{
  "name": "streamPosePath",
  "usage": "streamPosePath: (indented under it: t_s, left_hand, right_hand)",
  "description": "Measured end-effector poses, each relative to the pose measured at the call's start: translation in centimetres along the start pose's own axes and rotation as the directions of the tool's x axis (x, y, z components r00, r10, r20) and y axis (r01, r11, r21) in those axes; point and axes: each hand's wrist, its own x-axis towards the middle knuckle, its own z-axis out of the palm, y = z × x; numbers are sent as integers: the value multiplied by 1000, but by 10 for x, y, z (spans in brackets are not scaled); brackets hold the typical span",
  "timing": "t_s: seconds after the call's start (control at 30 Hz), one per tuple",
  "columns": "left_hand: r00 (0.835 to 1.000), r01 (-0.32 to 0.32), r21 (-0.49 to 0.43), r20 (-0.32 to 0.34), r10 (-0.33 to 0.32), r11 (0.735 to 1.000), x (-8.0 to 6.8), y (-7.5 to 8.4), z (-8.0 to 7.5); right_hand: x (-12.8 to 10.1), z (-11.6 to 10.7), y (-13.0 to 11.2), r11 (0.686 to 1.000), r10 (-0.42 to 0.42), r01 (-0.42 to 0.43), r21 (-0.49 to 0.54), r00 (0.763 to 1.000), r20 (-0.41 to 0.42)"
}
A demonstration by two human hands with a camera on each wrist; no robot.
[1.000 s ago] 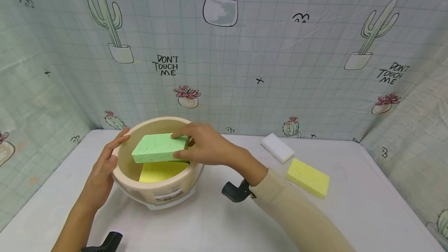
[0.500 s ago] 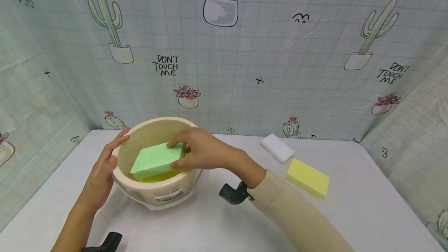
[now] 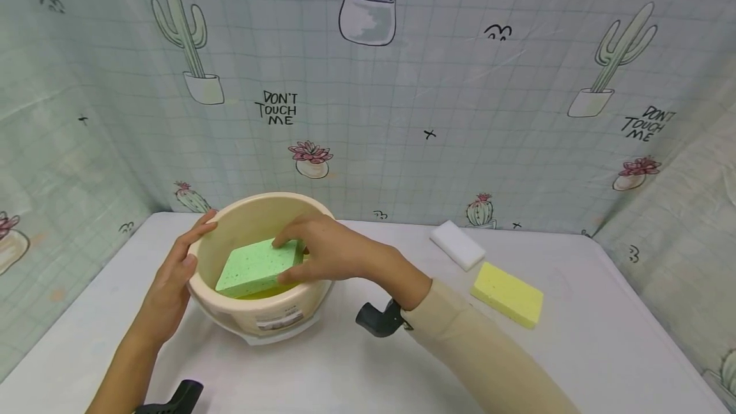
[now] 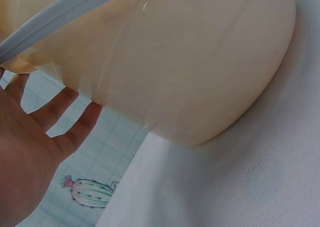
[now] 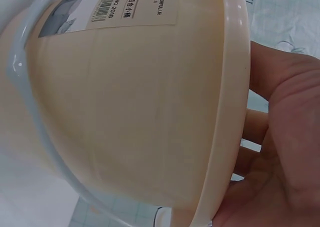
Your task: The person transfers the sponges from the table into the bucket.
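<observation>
One porous green sponge (image 3: 257,266), round plastic basin (image 3: 250,315)

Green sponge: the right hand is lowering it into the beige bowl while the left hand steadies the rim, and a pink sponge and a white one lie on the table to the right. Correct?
Not quite. The head view shows the sponge beside the white sponge is yellow, not pink. The rest holds: the right hand holds the green sponge in the beige bowl, and the left hand touches its rim.
</observation>
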Motion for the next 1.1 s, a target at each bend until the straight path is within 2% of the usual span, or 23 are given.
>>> streamPosePath:
  t_s: [0.2,0.43,0.67,1.1]
  left_hand:
    - [1000,4,8,4,-4,1000,1,-1,0]
    - [1000,-5,6,0,5,1000,-1,1,0]
    - [1000,-6,11,-2,6,1000,-2,1,-1]
    - [1000,6,16,-1,-6,1000,0,1,0]
  right_hand:
    - [1,-1,-1,1000,12,-12,-4,1000,5]
    - [3,-1,0,998,47,-47,50,999,-5]
    - [3,-1,-1,1000,15,-14,19,999,-32]
    - [3,-1,2,997,28,-23,71,997,-69]
